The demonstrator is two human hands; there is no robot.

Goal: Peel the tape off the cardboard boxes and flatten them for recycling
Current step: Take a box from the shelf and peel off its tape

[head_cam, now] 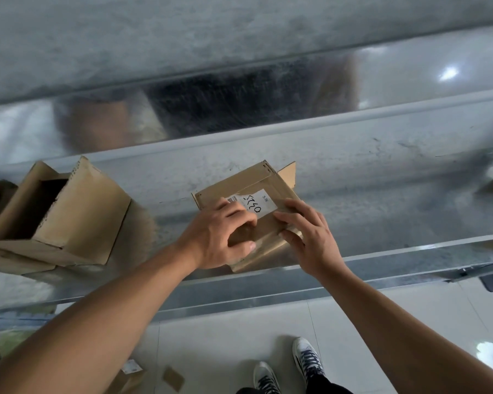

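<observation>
While clasped by curled left hand [221, 233] fingers [239, 215] and pressed by flat right hand [310, 237] fingers [293, 216], the cardboard box [254, 184] is set at the worktop's [382, 209] front edge; likely light, stiff, best pinched at tape ends.

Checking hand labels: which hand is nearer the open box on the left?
Left. The left hand grips the labelled box beside the open box; the right hand rests farther right.
</observation>
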